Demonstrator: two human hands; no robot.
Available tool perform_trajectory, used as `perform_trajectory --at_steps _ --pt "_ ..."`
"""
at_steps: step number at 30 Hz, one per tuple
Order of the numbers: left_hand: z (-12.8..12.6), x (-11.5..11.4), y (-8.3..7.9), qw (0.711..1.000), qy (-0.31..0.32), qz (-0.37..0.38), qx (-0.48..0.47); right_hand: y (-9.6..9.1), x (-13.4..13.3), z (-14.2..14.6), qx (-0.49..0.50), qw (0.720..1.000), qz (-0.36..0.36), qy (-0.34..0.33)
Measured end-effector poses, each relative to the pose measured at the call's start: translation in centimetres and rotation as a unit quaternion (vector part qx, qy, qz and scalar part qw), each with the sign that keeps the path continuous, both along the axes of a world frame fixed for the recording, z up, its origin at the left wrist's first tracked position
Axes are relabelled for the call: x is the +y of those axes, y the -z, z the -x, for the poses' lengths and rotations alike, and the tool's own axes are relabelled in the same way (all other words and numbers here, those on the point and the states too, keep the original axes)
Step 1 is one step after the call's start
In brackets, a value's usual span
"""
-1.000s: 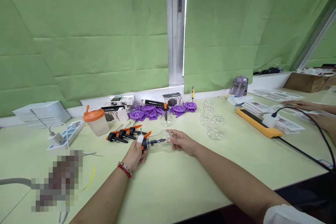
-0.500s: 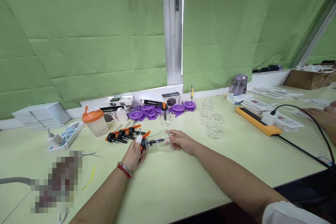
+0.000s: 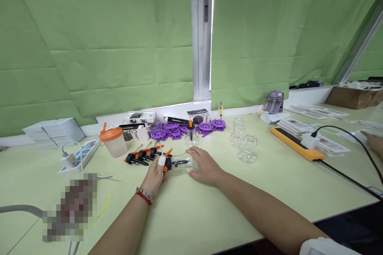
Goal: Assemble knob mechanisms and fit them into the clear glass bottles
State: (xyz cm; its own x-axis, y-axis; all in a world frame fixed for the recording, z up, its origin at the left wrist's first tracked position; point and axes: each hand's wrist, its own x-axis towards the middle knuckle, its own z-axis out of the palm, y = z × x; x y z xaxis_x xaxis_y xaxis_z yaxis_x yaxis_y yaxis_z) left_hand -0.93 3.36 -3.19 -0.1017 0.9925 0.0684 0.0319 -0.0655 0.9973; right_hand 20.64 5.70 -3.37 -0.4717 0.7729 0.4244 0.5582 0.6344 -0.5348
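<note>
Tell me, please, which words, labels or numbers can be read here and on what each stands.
"CUP", cut off: black-and-white box at the sill.
"CU", cut off: white box behind the orange-lidded cup.
Black flat box: white print, too small to read.
Printed cards at the right: too blurred.
No text seen on the glass jar between left hand and right hand.

The jar point(image 3: 183, 163) I hold is clear, its pump point(image 3: 168, 163) black and orange. My table point(image 3: 209, 211) is pale green, the curtain point(image 3: 119, 48) a stronger green. Wheels point(image 3: 170, 130) purple; power strip point(image 3: 295, 146) orange-yellow.
</note>
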Motion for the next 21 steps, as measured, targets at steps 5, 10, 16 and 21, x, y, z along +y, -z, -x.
perform_trajectory --at_steps 5,10,16,21 --pt "1.9 0.5 -0.8 0.991 -0.077 -0.088 -0.070 1.2 1.5 3.2 0.026 0.993 0.066 0.096" --pt "3.5 1.3 -0.8 0.980 -0.176 -0.074 -0.062 1.4 4.3 6.4 -0.025 0.977 0.091 0.191" --pt "3.3 1.4 -1.0 0.974 -0.216 -0.044 -0.054 1.3 7.3 9.2 -0.038 0.973 0.092 0.207" --pt "3.3 1.4 -1.1 0.971 -0.234 -0.024 -0.037 1.6 9.2 10.5 -0.042 0.965 0.109 0.233"
